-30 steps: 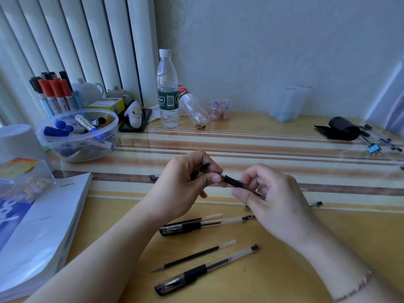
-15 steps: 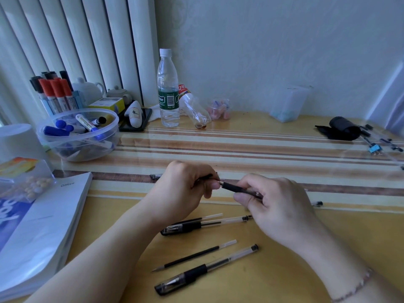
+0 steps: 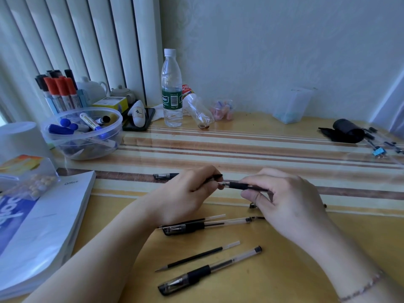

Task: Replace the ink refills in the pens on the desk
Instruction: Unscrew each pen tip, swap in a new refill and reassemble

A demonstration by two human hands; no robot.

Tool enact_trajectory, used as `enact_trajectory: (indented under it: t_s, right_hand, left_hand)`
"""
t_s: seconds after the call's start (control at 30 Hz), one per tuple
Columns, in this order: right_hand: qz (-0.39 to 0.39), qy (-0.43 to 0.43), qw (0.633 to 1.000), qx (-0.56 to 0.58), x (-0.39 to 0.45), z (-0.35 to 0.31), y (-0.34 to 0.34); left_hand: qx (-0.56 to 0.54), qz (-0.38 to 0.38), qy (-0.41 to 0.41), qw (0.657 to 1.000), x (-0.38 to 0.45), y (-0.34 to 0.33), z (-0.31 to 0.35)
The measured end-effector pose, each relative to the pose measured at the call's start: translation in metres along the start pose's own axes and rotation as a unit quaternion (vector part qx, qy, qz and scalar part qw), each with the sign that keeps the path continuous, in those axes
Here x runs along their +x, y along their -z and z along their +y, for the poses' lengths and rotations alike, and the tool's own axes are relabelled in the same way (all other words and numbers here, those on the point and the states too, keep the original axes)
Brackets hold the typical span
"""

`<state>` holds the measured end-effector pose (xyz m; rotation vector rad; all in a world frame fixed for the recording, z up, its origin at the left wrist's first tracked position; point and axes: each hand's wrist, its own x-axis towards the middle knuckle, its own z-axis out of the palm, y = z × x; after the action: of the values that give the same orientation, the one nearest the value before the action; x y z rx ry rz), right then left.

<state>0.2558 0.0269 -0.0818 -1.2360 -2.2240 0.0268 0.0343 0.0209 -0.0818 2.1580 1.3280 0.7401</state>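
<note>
Above the desk's middle my right hand grips a black-gripped pen barrel, held level. At the barrel's left end my left hand pinches a small black tip piece, touching or nearly touching the barrel. Nearer me on the yellow desk lie a capped clear pen, a loose black refill, and a second capped pen with another refill beside it. A pen cap lies behind my left hand.
A clear bowl of markers and a marker stand sit at the back left. A water bottle stands behind. A book lies at the left edge. Black items and clips are at the far right.
Both hands have lowered and come closer together. The barrel has turned from slanting to nearly level, and the tip piece in my left hand now meets its end.
</note>
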Motion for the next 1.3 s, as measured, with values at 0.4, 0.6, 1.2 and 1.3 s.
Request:
enact_trajectory:
  t_s: [0.4, 0.6, 1.2, 1.3]
  right_hand:
    - [0.009, 0.01, 1.0, -0.012, 0.001, 0.002, 0.004]
    - [0.015, 0.014, 1.0, -0.016, 0.001, 0.006, 0.008]
    - [0.057, 0.115, 0.992, -0.009, 0.002, -0.006, 0.003]
    - [0.033, 0.04, 0.997, -0.05, 0.012, 0.018, 0.004]
  left_hand:
    - [0.006, -0.021, -0.009, 1.0, 0.003, -0.006, -0.001]
    - [0.003, -0.011, -0.004, 1.0, 0.002, -0.005, -0.002]
    - [-0.08, 0.055, -0.063, 0.993, -0.002, -0.021, 0.019]
    - [-0.028, 0.088, -0.025, 0.995, 0.002, -0.014, 0.012]
